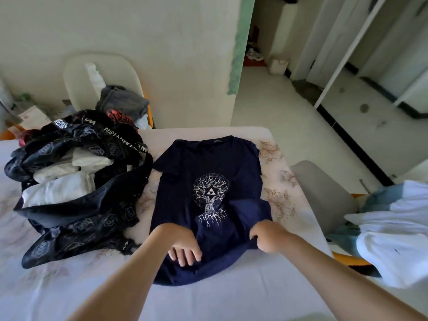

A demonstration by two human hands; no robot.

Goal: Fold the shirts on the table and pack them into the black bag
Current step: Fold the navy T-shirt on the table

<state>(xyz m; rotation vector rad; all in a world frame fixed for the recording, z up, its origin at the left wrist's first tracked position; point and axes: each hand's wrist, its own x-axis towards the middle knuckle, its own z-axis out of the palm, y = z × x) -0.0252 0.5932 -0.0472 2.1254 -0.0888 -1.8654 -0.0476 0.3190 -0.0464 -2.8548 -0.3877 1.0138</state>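
A navy T-shirt (208,163) with a white tree print lies face up in the middle of the table (231,297), its sides folded inward. My left hand (183,247) rests on its lower left part with the fingers spread downward. My right hand (268,236) grips the folded right edge of the shirt near the hem. The black patterned bag (76,218) stands open at the left, with folded white shirts (58,188) inside.
A pile of grey, red and white clothes (122,105) sits on a cream chair behind the bag. At the right, a grey chair (324,193) and light blue and white clothes (393,232) lie beside the table edge. An open doorway lies behind.
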